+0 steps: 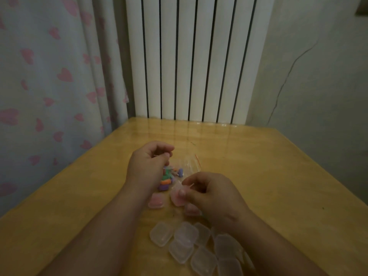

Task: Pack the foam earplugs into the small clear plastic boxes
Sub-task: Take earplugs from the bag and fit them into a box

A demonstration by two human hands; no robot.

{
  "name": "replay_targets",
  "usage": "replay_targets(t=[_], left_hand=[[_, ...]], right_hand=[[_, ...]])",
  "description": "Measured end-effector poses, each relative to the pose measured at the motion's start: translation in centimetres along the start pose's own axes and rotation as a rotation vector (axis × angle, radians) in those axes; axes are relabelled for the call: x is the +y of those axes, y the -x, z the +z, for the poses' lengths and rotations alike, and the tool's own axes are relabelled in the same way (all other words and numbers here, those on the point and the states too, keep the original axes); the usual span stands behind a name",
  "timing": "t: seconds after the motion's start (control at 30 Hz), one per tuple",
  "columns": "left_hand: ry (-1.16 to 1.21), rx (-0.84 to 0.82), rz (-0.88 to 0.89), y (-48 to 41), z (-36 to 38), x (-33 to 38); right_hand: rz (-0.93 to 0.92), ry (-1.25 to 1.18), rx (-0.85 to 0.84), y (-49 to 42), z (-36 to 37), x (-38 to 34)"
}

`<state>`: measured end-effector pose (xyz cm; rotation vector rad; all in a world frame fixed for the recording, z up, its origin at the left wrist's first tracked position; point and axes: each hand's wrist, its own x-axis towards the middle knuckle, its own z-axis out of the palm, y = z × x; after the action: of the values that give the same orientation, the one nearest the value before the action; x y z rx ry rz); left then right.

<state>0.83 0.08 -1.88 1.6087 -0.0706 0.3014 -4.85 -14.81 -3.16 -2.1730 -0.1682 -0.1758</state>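
On glossy table: squarish clear boxes, earplugs.

Radiator behind table — heart-print curtain left.

My left hand pinched the edge of a clear bag holding coloured earplugs. My right hand gripped a pink box, thumb on top. A second pink box lay on the bench, and clear boxes were heaped nearer me. A white radiator stood behind.
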Motion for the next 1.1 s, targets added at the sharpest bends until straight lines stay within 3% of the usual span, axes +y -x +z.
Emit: replay_targets(t=[0.1, 0.3, 0.43, 0.53, 0.73, 0.87, 1.1], left_hand=[[0.004, 0.023, -0.015, -0.2, -0.1, -0.2], [-0.091, 0.008, 0.008, -0.8, -0.1, -1.2], [-0.308, 0.037, 0.075, -1.2, -0.5, -1.6], [-0.445, -0.035, 0.025, -1.2, -0.6, -2.2], [-0.918, -0.186, 0.119, -1.5, -0.9, -2.5], [-0.825, -0.289, 0.034, -1.4, -1.1, -2.9], [-0.866, -0.324, 0.075, -1.4, -1.4, -3.2]], right_hand=[[0.019, -0.027, -0.045, -0.1, 0.7, 0.5], [-0.075, 0.212, -0.01, -0.3, 0.7, 0.3], [-0.02, 0.319, 0.126, -1.0, -0.8, 0.6], [0.073, 0.322, 0.166, -2.0, -1.5, 1.4], [0.168, 0.344, 0.03, -4.6, -1.7, 1.7], [0.169, 0.453, -0.047, -6.6, -0.8, 1.5], [0.159, 0.634, -0.112, -8.1, 1.1, 0.1]])
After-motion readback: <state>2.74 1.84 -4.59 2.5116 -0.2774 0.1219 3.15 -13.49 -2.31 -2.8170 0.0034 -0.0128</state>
